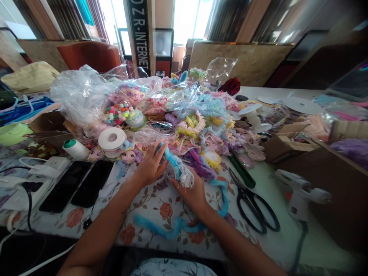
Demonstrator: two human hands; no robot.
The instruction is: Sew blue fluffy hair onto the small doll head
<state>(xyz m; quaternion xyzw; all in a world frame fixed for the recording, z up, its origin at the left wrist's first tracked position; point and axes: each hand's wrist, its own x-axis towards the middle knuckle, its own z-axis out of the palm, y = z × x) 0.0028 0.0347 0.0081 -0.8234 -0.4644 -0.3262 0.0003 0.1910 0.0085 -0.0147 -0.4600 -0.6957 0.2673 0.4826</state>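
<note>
Between my hands is a curved, headband-like band [178,168] covered in fuzzy blue trim and white lace. My left hand [152,164] pinches its upper left end. My right hand [194,193] wraps around the lower right end, its fingers partly hidden by the lace. A long strip of fluffy blue ribbon [172,230] trails over the tablecloth below and passes under my right forearm. Just beyond the band lie a purple fuzzy piece [198,163] and a yellow ruffled one [212,159].
Black-handled scissors [254,205] and a white glue gun [299,191] lie to the right, beside cardboard boxes [287,143]. Two phones [92,184], a power strip [34,191] and a ribbon spool [112,138] are left. A heap of ruffled trims [207,105] fills the back.
</note>
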